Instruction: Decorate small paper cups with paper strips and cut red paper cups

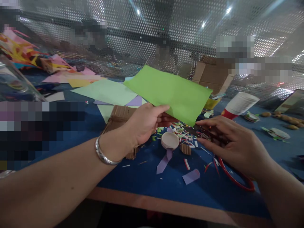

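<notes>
My left hand (144, 123), with a silver bangle on its wrist, pinches the near edge of a bright green paper sheet (171, 90) and holds it lifted over the blue table (142, 180). My right hand (228, 142) lies low over a pair of scissors with red handles (235, 179); its fingers curl around the dark blades, pointing left towards a heap of small paper scraps (182, 133). A small round pale lid (169, 140) and a purple paper strip (163, 161) lie between the hands.
Pale green and purple sheets (106, 91) lie behind the left hand, over a piece of corrugated cardboard (120, 115). A stack of white cups (239, 104) lies at the right. A cardboard box (211, 77) stands by the perforated metal screen. Coloured papers pile at far left.
</notes>
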### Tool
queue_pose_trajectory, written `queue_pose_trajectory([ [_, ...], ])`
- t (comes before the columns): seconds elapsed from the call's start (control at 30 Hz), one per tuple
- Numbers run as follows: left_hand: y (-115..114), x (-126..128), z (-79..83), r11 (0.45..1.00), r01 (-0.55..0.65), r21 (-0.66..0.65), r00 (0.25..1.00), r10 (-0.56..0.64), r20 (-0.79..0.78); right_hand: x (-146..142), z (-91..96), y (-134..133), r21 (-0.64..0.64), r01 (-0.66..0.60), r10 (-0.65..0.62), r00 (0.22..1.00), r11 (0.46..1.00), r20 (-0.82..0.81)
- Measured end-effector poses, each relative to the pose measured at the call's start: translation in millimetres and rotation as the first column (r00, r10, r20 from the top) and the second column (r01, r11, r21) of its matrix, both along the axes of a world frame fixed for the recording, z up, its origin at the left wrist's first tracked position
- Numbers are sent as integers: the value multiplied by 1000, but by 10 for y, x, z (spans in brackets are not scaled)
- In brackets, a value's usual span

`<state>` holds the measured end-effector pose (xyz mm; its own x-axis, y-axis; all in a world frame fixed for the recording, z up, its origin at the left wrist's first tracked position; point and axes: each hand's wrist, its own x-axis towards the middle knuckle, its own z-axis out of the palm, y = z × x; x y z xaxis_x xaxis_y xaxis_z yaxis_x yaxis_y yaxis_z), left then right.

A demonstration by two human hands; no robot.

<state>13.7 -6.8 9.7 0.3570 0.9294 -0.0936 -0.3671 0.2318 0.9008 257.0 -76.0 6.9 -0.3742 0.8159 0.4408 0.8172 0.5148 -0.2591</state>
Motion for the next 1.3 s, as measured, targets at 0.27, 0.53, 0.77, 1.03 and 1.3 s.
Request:
queue_pose_trajectory([
  [0.27,7,-11,-1,1000,-14,-24,1000,14,7,36,-42,-12,-41,34,-34,999,999,-8],
  [0.53,18,-10,3,999,-8,-43,1000,8,9,4,1,-55,-12,66,-66,997,998,49],
  [0.77,20,-3,-15,999,-16,-46,1000,17,18,15,-20,-63,0,49,-49,998,999,41],
  [1.03,26,-7,-16,998,-6,-59,1000,7,22,18,-10,-57,-17,62,-62,998,998,21],
  [1.3,24,-13,-37,998,1,-55,999,2,49,24,-10,-63,-43,57,-57,998,997,6],
])
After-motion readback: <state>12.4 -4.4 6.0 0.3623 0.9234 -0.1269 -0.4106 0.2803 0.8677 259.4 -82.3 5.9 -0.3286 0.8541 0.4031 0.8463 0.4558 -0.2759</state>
